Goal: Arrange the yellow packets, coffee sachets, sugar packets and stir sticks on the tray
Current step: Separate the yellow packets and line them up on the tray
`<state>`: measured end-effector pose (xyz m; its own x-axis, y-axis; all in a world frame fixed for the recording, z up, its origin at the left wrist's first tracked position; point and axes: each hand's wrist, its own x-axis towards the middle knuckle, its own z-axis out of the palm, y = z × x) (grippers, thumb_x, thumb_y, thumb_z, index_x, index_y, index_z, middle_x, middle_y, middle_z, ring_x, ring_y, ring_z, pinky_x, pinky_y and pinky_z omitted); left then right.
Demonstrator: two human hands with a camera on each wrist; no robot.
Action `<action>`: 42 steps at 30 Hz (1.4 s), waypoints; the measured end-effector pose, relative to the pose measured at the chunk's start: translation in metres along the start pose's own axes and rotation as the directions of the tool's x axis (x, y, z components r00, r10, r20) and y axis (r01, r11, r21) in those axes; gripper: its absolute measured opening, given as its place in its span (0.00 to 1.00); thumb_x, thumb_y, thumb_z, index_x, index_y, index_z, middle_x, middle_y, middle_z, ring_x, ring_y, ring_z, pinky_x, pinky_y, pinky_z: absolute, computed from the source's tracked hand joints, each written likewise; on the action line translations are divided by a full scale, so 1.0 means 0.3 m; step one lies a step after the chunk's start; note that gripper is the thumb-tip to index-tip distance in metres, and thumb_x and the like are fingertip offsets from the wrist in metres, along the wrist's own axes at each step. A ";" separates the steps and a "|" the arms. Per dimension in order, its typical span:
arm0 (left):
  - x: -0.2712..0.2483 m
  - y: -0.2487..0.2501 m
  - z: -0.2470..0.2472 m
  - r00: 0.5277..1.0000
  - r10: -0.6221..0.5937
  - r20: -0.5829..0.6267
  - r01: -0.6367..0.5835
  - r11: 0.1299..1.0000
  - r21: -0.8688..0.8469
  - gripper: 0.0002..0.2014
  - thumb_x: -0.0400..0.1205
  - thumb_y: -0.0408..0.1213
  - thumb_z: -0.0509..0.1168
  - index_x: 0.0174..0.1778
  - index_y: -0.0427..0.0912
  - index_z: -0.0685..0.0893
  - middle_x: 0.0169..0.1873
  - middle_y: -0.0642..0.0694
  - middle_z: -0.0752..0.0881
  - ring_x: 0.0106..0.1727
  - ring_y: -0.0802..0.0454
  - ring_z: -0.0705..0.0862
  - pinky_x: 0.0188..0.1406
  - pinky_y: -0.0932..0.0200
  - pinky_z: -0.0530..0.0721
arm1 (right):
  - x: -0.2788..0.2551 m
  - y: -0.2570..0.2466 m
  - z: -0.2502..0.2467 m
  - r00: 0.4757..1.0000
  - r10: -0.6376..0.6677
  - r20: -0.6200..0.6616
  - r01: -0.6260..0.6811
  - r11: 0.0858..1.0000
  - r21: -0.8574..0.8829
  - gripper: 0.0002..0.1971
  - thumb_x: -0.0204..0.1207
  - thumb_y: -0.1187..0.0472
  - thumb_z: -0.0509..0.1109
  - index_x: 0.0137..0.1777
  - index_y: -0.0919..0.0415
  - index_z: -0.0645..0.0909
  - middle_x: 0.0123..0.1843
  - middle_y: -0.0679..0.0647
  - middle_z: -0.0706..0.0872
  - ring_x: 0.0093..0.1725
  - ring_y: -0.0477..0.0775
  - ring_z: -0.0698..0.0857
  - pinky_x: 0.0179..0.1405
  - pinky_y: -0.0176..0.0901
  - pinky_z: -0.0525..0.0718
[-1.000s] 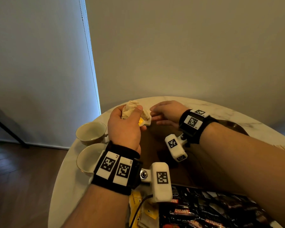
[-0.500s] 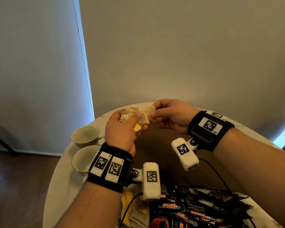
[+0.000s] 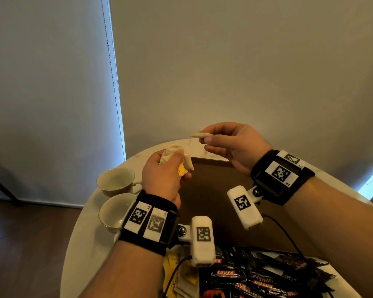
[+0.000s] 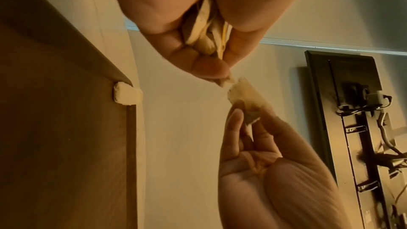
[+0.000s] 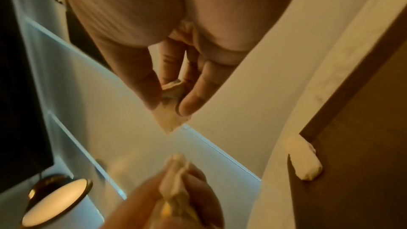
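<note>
Above the tray (image 3: 213, 190), my left hand (image 3: 164, 175) grips a bunch of pale packets (image 3: 174, 152), fingers curled tight round them, a bit of yellow showing at the bunch's lower edge. My right hand (image 3: 230, 145) is up past the tray's far edge, thumb and fingers pinching one pale packet (image 3: 199, 134) held out flat toward the left hand. The single packet is close to the bunch; whether they touch I cannot tell.

Left wrist view: the bunch (image 4: 207, 29) is squeezed in my left fist and the single packet (image 4: 244, 91) sticks out of my right fingertips just below. Right wrist view: the pinched packet (image 5: 171, 109) juts past my thumb, the bunch (image 5: 176, 178) is blurred below.

One small white packet (image 4: 127, 95) lies at the tray's far corner, partly over the rim. The tray is dark brown and sits on a round white desk (image 3: 91, 233). Left of the tray, two cups (image 3: 116, 181) stand on the desk. Near side of the tray: a heap of black Kopiko sachets (image 3: 256, 276) and, left of them, yellow packets (image 3: 172, 267) partly hidden by my wrist camera.
</note>
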<state>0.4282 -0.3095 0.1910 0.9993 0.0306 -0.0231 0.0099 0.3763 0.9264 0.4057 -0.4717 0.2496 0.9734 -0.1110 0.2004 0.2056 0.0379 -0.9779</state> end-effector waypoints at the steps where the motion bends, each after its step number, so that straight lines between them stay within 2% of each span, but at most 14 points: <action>1: -0.001 0.001 0.000 1.000 0.001 0.011 -0.001 1.000 -0.008 0.05 0.84 0.46 0.74 0.52 0.53 0.87 0.40 0.48 0.91 0.25 0.58 0.86 0.33 0.55 0.86 | -0.005 0.003 0.007 1.000 -0.021 0.018 0.022 0.999 -0.047 0.07 0.74 0.73 0.77 0.51 0.66 0.89 0.51 0.60 0.92 0.53 0.56 0.91 0.49 0.41 0.91; 4: -0.007 0.004 0.002 0.999 0.021 0.043 -0.019 0.999 -0.048 0.13 0.81 0.53 0.76 0.53 0.49 0.90 0.43 0.44 0.93 0.33 0.53 0.88 0.26 0.60 0.83 | -0.020 0.014 0.020 0.993 -0.080 0.092 0.098 0.972 -0.215 0.05 0.77 0.70 0.77 0.50 0.63 0.91 0.53 0.58 0.93 0.54 0.57 0.92 0.55 0.46 0.91; 8: -0.003 0.009 -0.003 0.998 0.056 0.030 -0.055 0.998 -0.041 0.09 0.79 0.44 0.80 0.51 0.51 0.89 0.44 0.44 0.93 0.36 0.52 0.87 0.24 0.63 0.81 | -0.034 0.016 0.026 0.988 -0.043 0.149 0.097 0.919 -0.381 0.05 0.79 0.67 0.76 0.52 0.62 0.92 0.54 0.58 0.93 0.55 0.56 0.92 0.57 0.48 0.91; 11: 0.003 0.009 -0.004 0.996 0.071 0.049 -0.069 0.997 -0.046 0.08 0.79 0.38 0.79 0.50 0.52 0.88 0.40 0.47 0.91 0.34 0.53 0.86 0.23 0.64 0.81 | -0.023 0.010 0.027 0.999 -0.021 0.047 0.036 0.933 -0.358 0.04 0.79 0.63 0.78 0.51 0.59 0.91 0.50 0.56 0.93 0.50 0.53 0.93 0.50 0.49 0.92; 13: -0.002 0.009 -0.002 0.992 0.100 0.075 -0.099 0.995 -0.017 0.08 0.79 0.37 0.79 0.48 0.52 0.87 0.36 0.51 0.90 0.30 0.57 0.86 0.22 0.65 0.81 | -0.003 0.004 0.022 0.999 0.043 -0.018 -0.046 0.956 -0.290 0.06 0.80 0.60 0.77 0.55 0.59 0.90 0.49 0.54 0.91 0.46 0.51 0.91 0.45 0.48 0.92; 15: -0.009 0.004 0.002 0.984 0.135 0.120 -0.137 0.991 0.003 0.07 0.80 0.35 0.78 0.48 0.50 0.87 0.34 0.52 0.90 0.29 0.58 0.85 0.21 0.64 0.81 | 0.009 -0.005 0.017 0.986 0.165 0.031 -0.151 0.952 -0.267 0.10 0.81 0.58 0.76 0.58 0.59 0.88 0.49 0.55 0.89 0.45 0.52 0.88 0.44 0.48 0.91; 17: -0.013 -0.002 0.006 0.977 0.138 0.161 -0.143 0.990 0.019 0.07 0.80 0.34 0.78 0.50 0.47 0.88 0.36 0.48 0.91 0.30 0.55 0.86 0.21 0.63 0.81 | 0.016 -0.008 0.014 0.968 0.232 0.097 -0.196 0.938 -0.286 0.06 0.82 0.59 0.74 0.55 0.60 0.88 0.48 0.58 0.89 0.44 0.53 0.87 0.43 0.48 0.90; 21: -0.010 -0.006 0.000 0.984 0.126 0.124 -0.133 0.989 0.056 0.07 0.79 0.40 0.79 0.49 0.48 0.88 0.39 0.45 0.91 0.31 0.54 0.85 0.22 0.64 0.81 | 0.032 -0.013 0.002 0.986 0.157 0.053 -0.134 0.945 -0.297 0.01 0.79 0.65 0.77 0.46 0.59 0.89 0.46 0.59 0.89 0.44 0.54 0.87 0.48 0.52 0.88; 25: -0.001 -0.001 -0.008 0.994 0.109 0.023 -0.110 0.991 0.072 0.07 0.80 0.46 0.78 0.46 0.51 0.87 0.40 0.48 0.89 0.33 0.55 0.85 0.23 0.65 0.82 | 0.037 -0.037 -0.019 0.998 0.043 -0.054 -0.055 0.967 -0.249 0.01 0.78 0.65 0.78 0.47 0.59 0.90 0.50 0.57 0.94 0.54 0.60 0.91 0.60 0.54 0.90; 28: -0.003 0.003 -0.005 0.994 0.112 -0.016 -0.111 0.992 0.064 0.07 0.80 0.47 0.78 0.43 0.54 0.86 0.40 0.50 0.89 0.34 0.57 0.86 0.25 0.65 0.84 | 0.036 -0.049 -0.016 0.996 -0.019 -0.085 -0.009 0.946 -0.324 0.02 0.78 0.64 0.78 0.45 0.56 0.90 0.53 0.60 0.93 0.60 0.65 0.90 0.68 0.61 0.86; 33: -0.007 0.008 -0.003 0.989 0.141 -0.054 -0.136 0.988 0.077 0.07 0.80 0.50 0.77 0.46 0.55 0.86 0.43 0.51 0.90 0.40 0.54 0.89 0.29 0.64 0.85 | 0.025 -0.056 0.001 0.996 -0.037 -0.078 0.005 0.930 -0.368 0.02 0.79 0.61 0.78 0.49 0.56 0.90 0.54 0.60 0.93 0.59 0.65 0.90 0.64 0.62 0.88; 38: -0.024 0.019 0.007 0.988 0.153 -0.024 -0.153 0.988 0.025 0.15 0.74 0.53 0.81 0.50 0.51 0.87 0.42 0.48 0.91 0.36 0.54 0.88 0.26 0.64 0.84 | 0.019 -0.029 0.025 0.999 -0.038 0.005 0.036 0.884 -0.466 0.05 0.78 0.57 0.79 0.51 0.54 0.91 0.51 0.59 0.93 0.55 0.66 0.92 0.60 0.68 0.89; 40: -0.026 0.020 0.008 0.985 0.175 -0.004 -0.175 0.984 0.017 0.20 0.72 0.49 0.83 0.56 0.50 0.86 0.45 0.48 0.92 0.37 0.53 0.90 0.26 0.64 0.84 | 0.014 -0.020 0.036 0.998 -0.038 0.043 0.054 0.879 -0.474 0.06 0.78 0.56 0.79 0.52 0.55 0.91 0.50 0.60 0.93 0.54 0.66 0.92 0.59 0.68 0.90; 42: -0.024 0.019 0.004 0.980 0.200 0.008 -0.200 0.979 0.033 0.22 0.72 0.43 0.84 0.59 0.50 0.85 0.46 0.48 0.92 0.38 0.54 0.91 0.26 0.63 0.84 | 0.010 -0.017 0.042 0.997 -0.014 0.074 0.046 0.887 -0.460 0.08 0.79 0.56 0.78 0.55 0.56 0.90 0.50 0.61 0.93 0.51 0.61 0.93 0.57 0.61 0.92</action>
<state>0.4209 -0.3088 0.1970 0.9813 0.0980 0.1656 -0.1891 0.3318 0.9242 0.4087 -0.4598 0.2561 0.9753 -0.0377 0.2175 0.1809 -0.4281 -0.8854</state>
